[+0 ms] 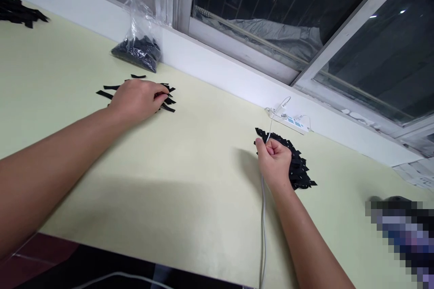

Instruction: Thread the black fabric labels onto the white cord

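My left hand [137, 99] is over a small scatter of short black strips [168, 100], which look like fabric or webbing. Its thumb and forefinger pinch at the end of one strip; the other fingers are hidden. Farther right, my right hand [275, 160] is closed in a fist in front of a dense heap of similar black strips [299, 169]. What the fist holds, if anything, is hidden. A thin white cable [263, 216] runs up past the fist and disappears behind the thumb; I cannot tell whether the hand grips it.
A clear plastic bag [137, 52] of dark pieces leans by the wall. More black strips [18, 12] lie far left. A white power strip [290, 122] sits against the wall. A blurred-out patch [407, 235] covers the right side. The pale tabletop [203, 167] ends in front.
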`<state>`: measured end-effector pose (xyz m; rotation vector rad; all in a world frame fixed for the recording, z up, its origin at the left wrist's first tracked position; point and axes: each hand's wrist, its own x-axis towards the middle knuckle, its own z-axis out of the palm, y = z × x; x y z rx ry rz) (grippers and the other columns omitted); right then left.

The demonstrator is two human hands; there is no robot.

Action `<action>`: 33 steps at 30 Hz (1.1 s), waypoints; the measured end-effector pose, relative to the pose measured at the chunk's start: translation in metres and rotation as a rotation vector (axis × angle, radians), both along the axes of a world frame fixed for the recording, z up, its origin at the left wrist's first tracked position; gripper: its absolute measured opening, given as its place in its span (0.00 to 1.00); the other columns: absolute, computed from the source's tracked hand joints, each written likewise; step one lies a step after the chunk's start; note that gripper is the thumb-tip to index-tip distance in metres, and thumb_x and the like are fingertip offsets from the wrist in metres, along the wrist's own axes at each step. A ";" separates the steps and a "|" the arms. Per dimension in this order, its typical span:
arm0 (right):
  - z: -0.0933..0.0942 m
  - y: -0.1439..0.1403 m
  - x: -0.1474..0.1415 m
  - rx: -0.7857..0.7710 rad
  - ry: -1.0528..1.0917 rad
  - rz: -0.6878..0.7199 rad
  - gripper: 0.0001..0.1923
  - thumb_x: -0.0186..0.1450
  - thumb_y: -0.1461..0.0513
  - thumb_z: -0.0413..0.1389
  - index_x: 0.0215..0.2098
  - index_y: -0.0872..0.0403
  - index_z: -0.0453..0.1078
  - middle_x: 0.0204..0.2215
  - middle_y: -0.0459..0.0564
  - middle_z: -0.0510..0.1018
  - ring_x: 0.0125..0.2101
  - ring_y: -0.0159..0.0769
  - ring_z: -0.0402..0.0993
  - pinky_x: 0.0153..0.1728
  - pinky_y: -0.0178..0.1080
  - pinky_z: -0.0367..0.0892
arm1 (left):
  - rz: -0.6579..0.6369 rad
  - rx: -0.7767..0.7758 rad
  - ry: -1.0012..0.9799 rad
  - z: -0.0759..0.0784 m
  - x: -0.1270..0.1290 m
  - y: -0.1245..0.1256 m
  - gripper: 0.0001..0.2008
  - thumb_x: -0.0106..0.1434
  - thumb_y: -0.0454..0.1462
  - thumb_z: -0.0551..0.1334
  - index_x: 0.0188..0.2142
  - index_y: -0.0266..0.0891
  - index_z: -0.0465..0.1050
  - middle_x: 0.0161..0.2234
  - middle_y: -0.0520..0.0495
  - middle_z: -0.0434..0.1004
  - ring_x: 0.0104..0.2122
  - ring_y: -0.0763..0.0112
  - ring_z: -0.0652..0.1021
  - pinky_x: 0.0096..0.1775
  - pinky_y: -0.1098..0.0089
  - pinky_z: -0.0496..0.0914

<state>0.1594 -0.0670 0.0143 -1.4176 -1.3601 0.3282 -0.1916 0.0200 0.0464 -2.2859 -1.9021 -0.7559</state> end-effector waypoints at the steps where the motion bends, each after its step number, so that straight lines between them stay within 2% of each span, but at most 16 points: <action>1: 0.000 0.000 0.000 -0.003 -0.001 0.003 0.27 0.61 0.56 0.59 0.20 0.49 0.42 0.16 0.37 0.46 0.19 0.27 0.43 0.21 0.35 0.46 | -0.014 0.013 -0.038 0.001 0.002 -0.002 0.27 0.73 0.53 0.46 0.52 0.40 0.76 0.46 0.50 0.76 0.43 0.63 0.69 0.50 0.61 0.62; 4: 0.000 0.001 0.000 -0.005 -0.001 0.010 0.26 0.61 0.57 0.59 0.20 0.49 0.43 0.16 0.37 0.46 0.19 0.27 0.43 0.21 0.35 0.46 | -0.018 0.015 -0.096 0.001 0.009 -0.003 0.23 0.74 0.50 0.47 0.52 0.42 0.75 0.45 0.51 0.76 0.43 0.63 0.70 0.49 0.63 0.62; 7: -0.001 0.001 0.000 -0.017 0.007 0.012 0.26 0.61 0.57 0.59 0.20 0.49 0.42 0.16 0.37 0.46 0.20 0.27 0.43 0.21 0.35 0.46 | -0.018 -0.001 -0.066 -0.002 0.013 0.002 0.21 0.73 0.47 0.49 0.51 0.42 0.75 0.45 0.49 0.78 0.42 0.60 0.72 0.46 0.62 0.63; 12: 0.000 0.001 -0.001 -0.046 -0.011 0.013 0.26 0.61 0.57 0.58 0.20 0.49 0.42 0.16 0.37 0.47 0.20 0.26 0.43 0.21 0.35 0.45 | -0.015 -0.008 0.005 -0.009 0.015 0.009 0.21 0.72 0.48 0.48 0.51 0.45 0.75 0.44 0.46 0.80 0.42 0.57 0.76 0.41 0.63 0.64; 15: 0.000 0.001 -0.001 -0.053 -0.035 0.014 0.26 0.61 0.57 0.58 0.20 0.49 0.43 0.16 0.37 0.47 0.20 0.26 0.43 0.21 0.35 0.45 | 0.027 -0.002 0.021 -0.009 0.014 0.009 0.22 0.72 0.48 0.47 0.51 0.43 0.75 0.42 0.44 0.80 0.40 0.56 0.77 0.39 0.62 0.64; 20: -0.001 0.001 0.000 -0.066 -0.043 0.023 0.26 0.61 0.57 0.58 0.21 0.50 0.42 0.16 0.37 0.47 0.20 0.26 0.43 0.21 0.35 0.45 | 0.088 0.002 -0.056 -0.006 0.012 0.008 0.24 0.73 0.49 0.46 0.53 0.40 0.72 0.40 0.44 0.80 0.39 0.58 0.75 0.41 0.63 0.62; 28: -0.001 0.002 0.001 -0.072 -0.062 0.038 0.25 0.61 0.57 0.58 0.21 0.49 0.42 0.16 0.37 0.47 0.20 0.27 0.43 0.21 0.35 0.45 | 0.144 -0.034 -0.099 -0.006 0.002 0.015 0.19 0.68 0.49 0.55 0.45 0.39 0.75 0.32 0.45 0.76 0.34 0.62 0.72 0.43 0.65 0.65; 33: -0.002 0.002 0.002 -0.077 -0.065 0.045 0.26 0.61 0.57 0.58 0.21 0.49 0.42 0.16 0.37 0.47 0.20 0.27 0.43 0.22 0.35 0.45 | 0.222 -0.027 -0.094 -0.004 -0.003 0.018 0.25 0.65 0.54 0.57 0.47 0.36 0.74 0.33 0.44 0.76 0.35 0.61 0.72 0.41 0.64 0.69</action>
